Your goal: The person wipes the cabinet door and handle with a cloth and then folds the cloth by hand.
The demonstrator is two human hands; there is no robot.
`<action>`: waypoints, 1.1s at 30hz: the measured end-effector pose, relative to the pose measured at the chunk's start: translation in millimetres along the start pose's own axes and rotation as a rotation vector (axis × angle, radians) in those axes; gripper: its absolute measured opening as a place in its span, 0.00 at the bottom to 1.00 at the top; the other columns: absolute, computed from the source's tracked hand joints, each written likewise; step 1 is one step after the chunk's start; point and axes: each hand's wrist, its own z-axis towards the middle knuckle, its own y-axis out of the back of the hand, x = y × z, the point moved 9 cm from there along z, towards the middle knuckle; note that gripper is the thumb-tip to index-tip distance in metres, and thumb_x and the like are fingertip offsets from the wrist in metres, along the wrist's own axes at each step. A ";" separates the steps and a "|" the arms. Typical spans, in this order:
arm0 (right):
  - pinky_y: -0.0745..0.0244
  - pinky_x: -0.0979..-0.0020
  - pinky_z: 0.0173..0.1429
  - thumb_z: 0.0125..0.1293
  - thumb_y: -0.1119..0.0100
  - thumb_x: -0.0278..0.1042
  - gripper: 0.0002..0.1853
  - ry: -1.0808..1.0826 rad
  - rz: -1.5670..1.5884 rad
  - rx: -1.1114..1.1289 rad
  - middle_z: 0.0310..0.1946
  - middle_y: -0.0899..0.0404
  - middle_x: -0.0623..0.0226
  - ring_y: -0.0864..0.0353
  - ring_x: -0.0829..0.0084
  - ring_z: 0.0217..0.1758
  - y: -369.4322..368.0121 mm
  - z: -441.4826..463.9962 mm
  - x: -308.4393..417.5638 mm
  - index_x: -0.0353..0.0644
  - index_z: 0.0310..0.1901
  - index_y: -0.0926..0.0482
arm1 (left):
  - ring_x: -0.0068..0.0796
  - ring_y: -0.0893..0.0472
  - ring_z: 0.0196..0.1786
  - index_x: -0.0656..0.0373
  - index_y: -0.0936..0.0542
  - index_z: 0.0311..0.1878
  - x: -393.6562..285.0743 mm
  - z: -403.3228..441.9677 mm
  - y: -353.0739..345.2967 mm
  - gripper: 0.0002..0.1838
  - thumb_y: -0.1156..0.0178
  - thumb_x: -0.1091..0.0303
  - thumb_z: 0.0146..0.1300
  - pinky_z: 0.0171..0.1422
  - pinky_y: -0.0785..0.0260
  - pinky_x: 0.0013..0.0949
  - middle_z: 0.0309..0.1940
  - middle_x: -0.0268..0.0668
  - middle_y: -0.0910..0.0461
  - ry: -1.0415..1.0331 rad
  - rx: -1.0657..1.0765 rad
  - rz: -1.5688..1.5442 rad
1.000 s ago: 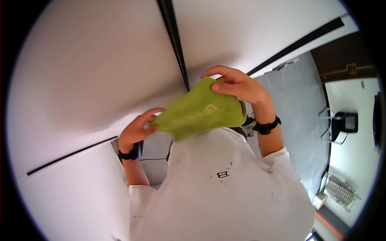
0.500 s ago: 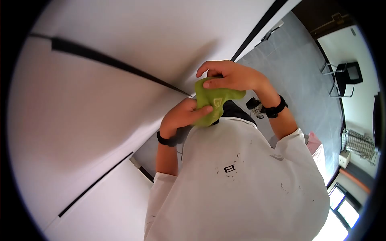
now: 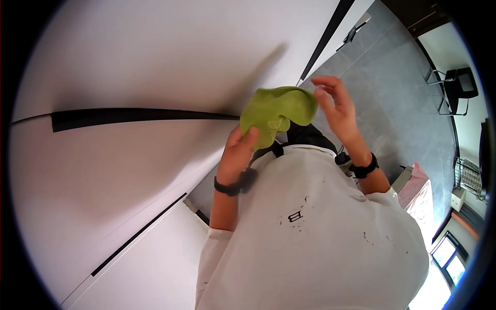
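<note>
A green cloth (image 3: 268, 111) with a small pale printed mark hangs bunched in front of the white cabinet doors. My left hand (image 3: 240, 150) grips its lower left edge, the thumb lying over the fabric. Just right of the cloth is my right hand (image 3: 336, 106), off the fabric, its fingers curved and apart with nothing seen in them. Each wrist wears a black band. The left fingers behind the cloth are hidden.
White cabinet doors (image 3: 129, 170) with long black handle strips (image 3: 139, 114) fill the left side. Grey floor (image 3: 382, 77) lies to the right, with a black chair (image 3: 460, 89), a pink covered object (image 3: 416, 188) and a wire rack (image 3: 469, 175) farther off.
The cloth, stretched between both hands earlier, is now bunched in my left hand. My right hand has let go and moved right. The view has turned relative to the cabinet.
</note>
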 end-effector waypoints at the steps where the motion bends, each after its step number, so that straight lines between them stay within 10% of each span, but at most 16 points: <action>1: 0.32 0.68 0.60 0.69 0.43 0.38 0.17 -0.257 0.192 -0.149 0.54 0.25 0.62 0.29 0.67 0.61 12.5 -5.8 -35.8 0.38 0.55 0.27 | 0.30 0.28 0.61 0.62 0.30 0.63 -2.6 0.7 -4.7 0.22 0.48 0.59 0.72 0.65 0.36 0.36 0.58 0.37 0.26 -0.005 0.000 0.004; 6: 0.40 0.61 0.69 0.69 0.52 0.62 0.38 -0.488 0.472 0.291 0.65 0.35 0.56 0.37 0.63 0.70 -40.8 -34.1 -61.7 0.36 0.67 0.38 | 0.38 0.33 0.67 0.58 0.40 0.70 -8.7 5.1 -17.2 0.26 0.52 0.58 0.73 0.70 0.40 0.46 0.67 0.39 0.35 -0.043 -0.011 -0.355; 8: 0.38 0.64 0.67 0.67 0.47 0.60 0.37 -0.465 0.956 0.350 0.62 0.31 0.57 0.34 0.67 0.67 -54.8 -31.4 -50.3 0.33 0.65 0.34 | 0.38 0.34 0.68 0.58 0.42 0.70 -16.0 3.5 -25.3 0.27 0.52 0.58 0.74 0.71 0.40 0.46 0.67 0.39 0.36 -0.032 0.047 -0.386; 15: 0.32 0.72 0.57 0.65 0.37 0.38 0.16 -0.547 0.676 0.628 0.46 0.22 0.68 0.26 0.77 0.51 -70.6 -31.8 -53.3 0.35 0.49 0.23 | 0.37 0.33 0.67 0.59 0.42 0.70 -28.3 -2.4 -21.4 0.26 0.54 0.58 0.74 0.70 0.39 0.45 0.66 0.39 0.35 -0.056 0.013 -0.266; 18: 0.32 0.76 0.50 0.63 0.39 0.27 0.06 -0.305 0.542 0.488 0.39 0.23 0.74 0.28 0.82 0.45 -73.1 -26.4 -33.5 0.37 0.39 0.24 | 0.36 0.32 0.66 0.59 0.43 0.70 -14.9 -11.1 21.2 0.25 0.55 0.60 0.75 0.69 0.38 0.43 0.65 0.40 0.35 0.099 -0.282 0.203; 22: 0.32 0.75 0.48 0.65 0.41 0.27 0.05 0.045 0.428 0.370 0.36 0.25 0.74 0.28 0.81 0.42 -59.6 -17.4 -6.4 0.38 0.37 0.27 | 0.35 0.32 0.66 0.60 0.42 0.70 -13.1 -17.5 22.7 0.25 0.55 0.61 0.75 0.68 0.37 0.41 0.65 0.39 0.35 0.012 -0.213 -0.001; 28: 0.28 0.72 0.54 0.63 0.37 0.27 0.21 -0.390 1.053 0.362 0.44 0.21 0.63 0.22 0.74 0.50 -72.6 -18.2 -10.2 0.43 0.56 0.33 | 0.35 0.32 0.66 0.61 0.43 0.70 -17.3 -25.4 11.0 0.25 0.55 0.60 0.75 0.68 0.37 0.41 0.66 0.39 0.36 -0.016 -0.146 -0.008; 33: 0.26 0.71 0.56 0.61 0.36 0.23 0.29 -0.233 0.707 0.114 0.47 0.20 0.59 0.22 0.72 0.52 -48.7 -10.3 6.9 0.43 0.62 0.37 | 0.29 0.29 0.61 0.62 0.32 0.63 -24.3 -26.6 9.9 0.21 0.53 0.59 0.75 0.63 0.35 0.34 0.59 0.38 0.29 -0.042 -0.201 0.144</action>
